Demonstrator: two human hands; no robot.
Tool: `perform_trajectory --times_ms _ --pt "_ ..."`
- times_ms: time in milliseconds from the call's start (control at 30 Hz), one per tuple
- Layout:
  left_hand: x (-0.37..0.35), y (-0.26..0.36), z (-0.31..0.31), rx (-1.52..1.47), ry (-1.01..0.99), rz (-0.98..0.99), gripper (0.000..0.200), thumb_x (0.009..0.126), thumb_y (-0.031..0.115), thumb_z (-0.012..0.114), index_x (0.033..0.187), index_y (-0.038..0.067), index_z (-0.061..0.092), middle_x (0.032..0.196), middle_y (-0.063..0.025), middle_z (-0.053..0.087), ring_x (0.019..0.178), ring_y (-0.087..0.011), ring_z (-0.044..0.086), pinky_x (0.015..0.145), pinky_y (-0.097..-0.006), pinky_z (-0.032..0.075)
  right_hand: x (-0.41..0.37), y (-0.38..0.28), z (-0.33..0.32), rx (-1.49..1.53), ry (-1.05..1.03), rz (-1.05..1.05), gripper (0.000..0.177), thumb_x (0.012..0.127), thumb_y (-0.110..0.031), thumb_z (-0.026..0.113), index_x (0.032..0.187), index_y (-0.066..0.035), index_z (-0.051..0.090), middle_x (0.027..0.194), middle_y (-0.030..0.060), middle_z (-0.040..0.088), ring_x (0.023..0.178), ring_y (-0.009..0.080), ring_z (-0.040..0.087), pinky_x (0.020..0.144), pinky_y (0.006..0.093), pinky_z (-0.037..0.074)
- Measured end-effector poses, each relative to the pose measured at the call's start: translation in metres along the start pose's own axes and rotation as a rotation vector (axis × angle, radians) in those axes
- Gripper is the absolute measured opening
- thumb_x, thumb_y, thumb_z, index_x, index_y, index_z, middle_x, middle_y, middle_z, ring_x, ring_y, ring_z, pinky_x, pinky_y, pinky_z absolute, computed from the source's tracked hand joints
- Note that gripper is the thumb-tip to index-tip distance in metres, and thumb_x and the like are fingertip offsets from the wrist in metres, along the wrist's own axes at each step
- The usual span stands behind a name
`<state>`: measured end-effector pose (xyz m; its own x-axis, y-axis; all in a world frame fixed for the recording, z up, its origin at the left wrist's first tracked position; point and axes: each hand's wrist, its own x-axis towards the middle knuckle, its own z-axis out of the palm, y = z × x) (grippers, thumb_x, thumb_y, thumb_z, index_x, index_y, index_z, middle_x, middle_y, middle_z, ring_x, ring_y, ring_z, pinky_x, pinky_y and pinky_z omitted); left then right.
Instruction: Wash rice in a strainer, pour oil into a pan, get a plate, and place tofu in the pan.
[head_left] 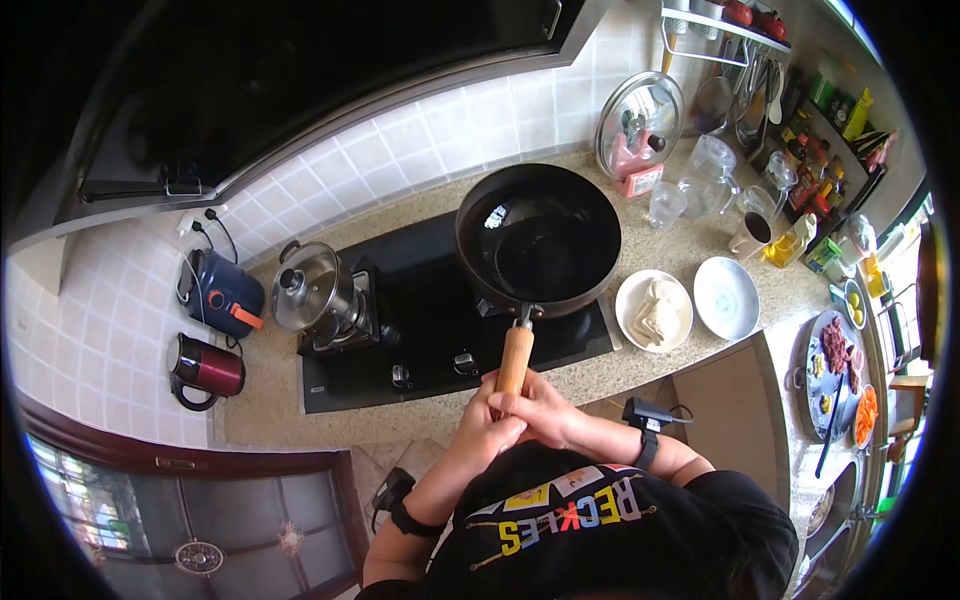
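Both hands are wrapped round the wooden handle of a black wok (540,235), close to the handle's end. My left hand (482,430) grips it from the left, and my right hand (545,408) closes over it from the right, the two overlapping. The wok sits over the right side of the black gas stove (420,300), its inside dark with a bright reflection. Right of it stands a white bowl (628,318) holding pale, folded-looking food (656,312), and beside that another pale bowl (727,300).
A lidded steel pot (315,295) stands on the left burner. Further left are a red kettle (210,368) and a blue appliance (222,292). A glass lid (640,125) leans in a pink stand. Clear jugs (715,170), bottles and a platter of meat (825,390) line the right.
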<state>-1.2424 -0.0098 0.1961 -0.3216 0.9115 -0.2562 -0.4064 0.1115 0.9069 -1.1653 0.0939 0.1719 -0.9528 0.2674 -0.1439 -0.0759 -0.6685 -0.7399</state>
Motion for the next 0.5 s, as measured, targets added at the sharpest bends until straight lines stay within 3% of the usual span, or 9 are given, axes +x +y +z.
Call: perform_trajectory --times_ms 33,100,133,167,233,267,300,367,500 --pt "-0.008 -0.004 -0.001 0.000 0.007 -0.005 0.050 0.071 0.000 0.051 0.119 -0.001 0.036 0.078 -0.0017 0.048 0.059 -0.0051 0.049 0.049 -0.0175 0.038 -0.004 0.004 0.002 0.024 -0.024 0.013 0.038 0.081 -0.018 0.065 0.107 0.002 0.044 0.085 0.0057 0.057 0.078 0.0115 0.057 0.069 0.0245 0.048" --pt "-0.020 -0.009 -0.002 0.140 0.090 0.123 0.057 0.071 -0.001 0.052 0.125 -0.001 0.034 0.095 -0.0041 0.049 0.082 -0.0078 0.051 0.067 -0.0206 0.043 -0.007 0.013 0.007 0.024 -0.095 0.041 0.043 0.081 -0.016 0.065 0.112 0.002 0.041 0.087 0.0059 0.056 0.080 0.0114 0.057 0.071 0.0249 0.048" --pt "-0.027 -0.010 -0.007 0.184 0.060 0.123 0.063 0.071 -0.001 0.054 0.129 -0.001 0.031 0.106 -0.0050 0.046 0.099 -0.0100 0.047 0.080 -0.0237 0.041 -0.006 0.019 0.007 -0.026 -0.136 0.053 0.045 0.081 -0.016 0.065 0.115 0.001 0.040 0.091 0.0063 0.055 0.083 0.0120 0.056 0.074 0.0257 0.047" --pt "-0.028 -0.011 -0.008 0.186 0.059 0.128 0.063 0.071 -0.001 0.054 0.129 -0.001 0.031 0.106 -0.0050 0.046 0.099 -0.0100 0.047 0.080 -0.0237 0.041 -0.004 0.023 0.007 -0.078 -0.174 0.064 0.047 0.082 -0.017 0.064 0.118 0.000 0.039 0.095 0.0067 0.054 0.086 0.0127 0.055 0.077 0.0265 0.046" --pt "-0.027 -0.015 -0.014 0.113 0.090 0.237 0.062 0.070 -0.002 0.054 0.128 -0.001 0.030 0.104 -0.0036 0.047 0.092 -0.0073 0.048 0.074 -0.0202 0.041 0.005 0.016 0.013 -0.108 -0.165 0.091 0.051 0.079 -0.018 0.067 0.118 0.000 0.039 0.095 0.0066 0.054 0.086 0.0121 0.055 0.077 0.0266 0.046" --pt "-0.023 -0.019 -0.022 0.091 0.112 0.219 0.057 0.070 -0.001 0.052 0.123 0.000 0.033 0.093 -0.0030 0.048 0.073 -0.0055 0.051 0.058 -0.0176 0.042 0.012 0.011 0.014 -0.158 -0.163 0.065 0.053 0.078 -0.020 0.068 0.117 0.001 0.039 0.095 0.0067 0.054 0.086 0.0121 0.054 0.077 0.0266 0.046" --pt "-0.018 -0.019 -0.025 0.087 0.111 0.223 0.057 0.070 -0.001 0.052 0.123 0.000 0.033 0.093 -0.0030 0.048 0.073 -0.0055 0.051 0.058 -0.0176 0.042 0.019 0.006 0.014 -0.209 -0.160 0.042 0.055 0.077 -0.021 0.069 0.117 0.001 0.039 0.095 0.0068 0.054 0.086 0.0121 0.054 0.077 0.0266 0.046" --pt "0.005 -0.009 -0.024 -0.197 0.114 0.161 0.050 0.069 0.000 0.050 0.116 0.003 0.035 0.078 -0.0019 0.046 0.050 -0.0039 0.044 0.042 -0.0170 0.034 0.042 0.000 0.004 -0.299 -0.128 -0.022 0.051 0.076 -0.021 0.070 0.111 0.003 0.043 0.090 0.0069 0.055 0.083 0.0118 0.055 0.076 0.0265 0.046" --pt "0.052 0.014 -0.013 -0.198 0.095 0.198 0.036 0.068 0.004 0.048 0.104 0.005 0.042 0.061 0.0007 0.041 0.040 -0.0051 0.036 0.037 -0.0180 0.029 0.064 -0.035 -0.003 -0.195 -0.027 0.006 0.040 0.078 -0.018 0.065 0.106 0.004 0.046 0.084 0.0086 0.055 0.071 0.0131 0.057 0.061 0.0259 0.050"
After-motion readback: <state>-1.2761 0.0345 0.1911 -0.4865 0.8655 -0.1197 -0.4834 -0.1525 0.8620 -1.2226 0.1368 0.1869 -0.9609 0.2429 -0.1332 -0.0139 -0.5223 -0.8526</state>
